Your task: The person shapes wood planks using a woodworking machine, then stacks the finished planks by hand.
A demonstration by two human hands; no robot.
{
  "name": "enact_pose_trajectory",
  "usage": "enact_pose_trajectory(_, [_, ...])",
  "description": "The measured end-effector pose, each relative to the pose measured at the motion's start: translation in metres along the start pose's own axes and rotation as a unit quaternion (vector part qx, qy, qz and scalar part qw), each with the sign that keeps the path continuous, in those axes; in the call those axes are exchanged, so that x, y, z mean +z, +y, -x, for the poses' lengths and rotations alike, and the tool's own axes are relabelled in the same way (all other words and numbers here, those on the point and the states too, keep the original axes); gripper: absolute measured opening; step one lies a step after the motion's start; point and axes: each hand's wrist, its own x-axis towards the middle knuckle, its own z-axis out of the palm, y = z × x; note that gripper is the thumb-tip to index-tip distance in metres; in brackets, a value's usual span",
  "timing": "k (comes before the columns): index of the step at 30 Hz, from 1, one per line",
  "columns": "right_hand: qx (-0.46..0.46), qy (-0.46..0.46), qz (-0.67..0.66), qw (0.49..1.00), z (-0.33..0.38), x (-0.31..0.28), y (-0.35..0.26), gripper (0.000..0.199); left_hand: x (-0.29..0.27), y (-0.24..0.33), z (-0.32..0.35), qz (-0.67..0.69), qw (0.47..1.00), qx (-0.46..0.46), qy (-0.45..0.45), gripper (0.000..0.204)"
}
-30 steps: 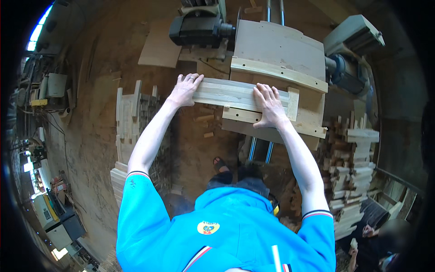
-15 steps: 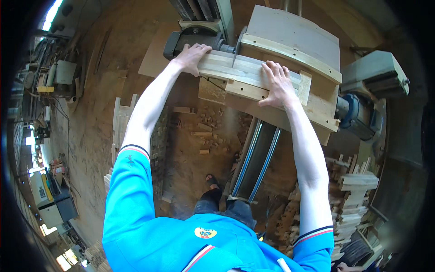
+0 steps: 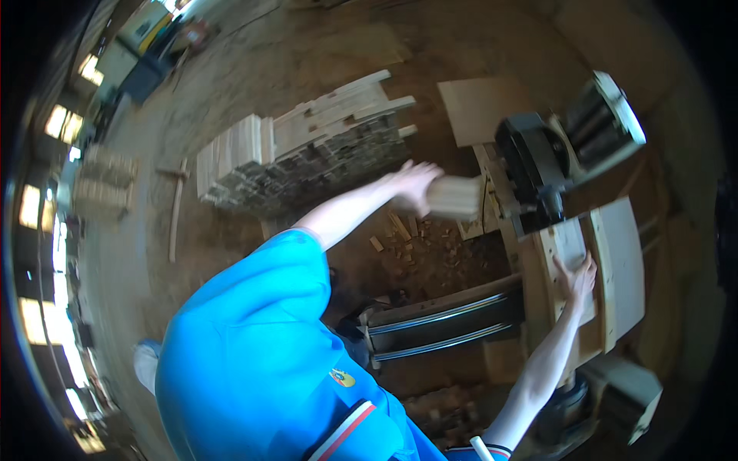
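A short bundle of pale wooden strips [image 3: 457, 197], blurred by motion, is in my left hand [image 3: 415, 185], off to the left of the sawing machine. My right hand [image 3: 576, 278] rests over the other wooden strips [image 3: 570, 240], with thumb and fingers spread across them. These strips lie in a wooden jig [image 3: 602, 269] on the machine's carriage. Close by the far end of the jig is the dark saw motor [image 3: 530, 154] with its shaft; the blade cannot be made out clearly.
A long stack of cut wooden pieces [image 3: 307, 142] stands beyond my left arm. Two shiny rails [image 3: 438, 326] run from the machine toward me. Offcuts [image 3: 415, 242] litter the floor below. Another motor housing [image 3: 626, 392] sits at the lower right.
My left hand has moved left, away from the blade, carrying a bundle of strips off the jig. My right hand stays on the strips there. The view has swung to the left.
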Motion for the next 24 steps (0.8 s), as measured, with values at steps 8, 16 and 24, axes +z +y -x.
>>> enact_pose_trajectory(8, [-0.085, 0.040, 0.094, 0.991, 0.042, 0.029, -0.004, 0.086, 0.181, -0.139, 0.454, 0.195, 0.839, -0.486, -0.148, 0.108])
enact_pose_trajectory(16, [-0.221, -0.118, -0.048, 0.967, 0.154, 0.031, -0.070, 0.093, 0.298, -0.118, 0.706, 0.289, 0.701, -0.640, -0.121, 0.113])
enact_pose_trajectory(24, [-0.143, -0.090, -0.042, 0.985, 0.284, 0.058, -0.155, 0.110, 0.358, -0.151, 0.721, 0.443, 0.677, -0.585, 0.054, 0.114])
